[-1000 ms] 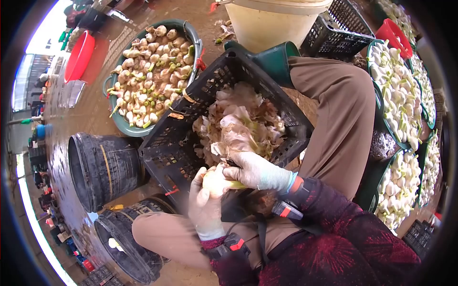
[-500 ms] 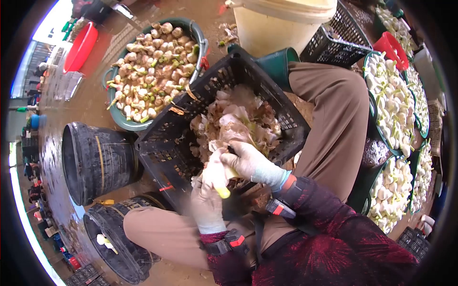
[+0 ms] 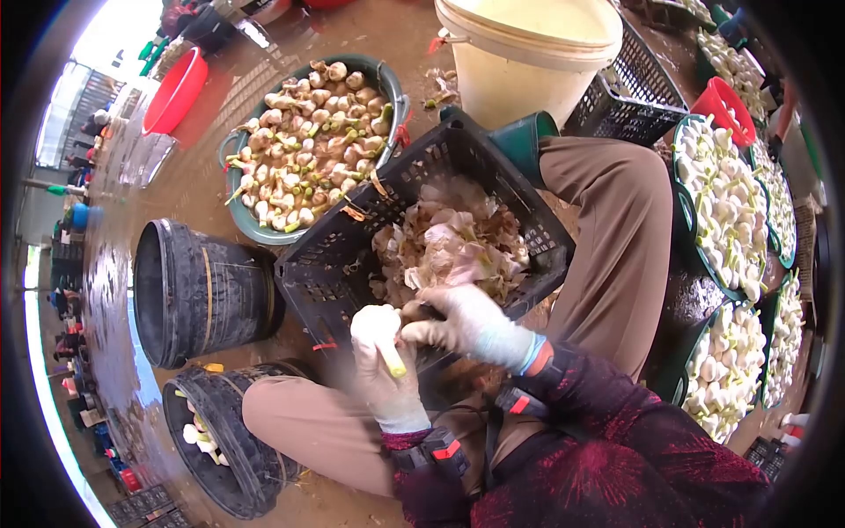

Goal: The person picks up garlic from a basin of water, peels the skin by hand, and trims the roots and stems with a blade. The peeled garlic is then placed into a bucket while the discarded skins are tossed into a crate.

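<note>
My left hand (image 3: 385, 394), in a pale glove, is closed around a white garlic bulb (image 3: 377, 327) whose short yellow-green stem points down. Just to its right is my gloved right hand (image 3: 480, 327), blurred by motion, its fingers curled together. Something dark shows at those fingertips, too smeared to name. Both hands are over the near edge of a black slatted crate (image 3: 321, 295) between my legs. Papery garlic skins (image 3: 458, 251) are heaped inside the crate.
Unpeeled garlic fills a green tub (image 3: 242, 224) beyond the crate. Two black buckets (image 3: 233, 295) stand at left, the nearer (image 3: 255, 458) with white garlic inside. A cream bucket (image 3: 519, 84) stands at the far side. Tubs of white garlic (image 3: 717, 207) line the right.
The garlic bulb in my left hand has turned more upright, its round head now up. My right hand has come slightly away from it. The camera view has shifted a little.
</note>
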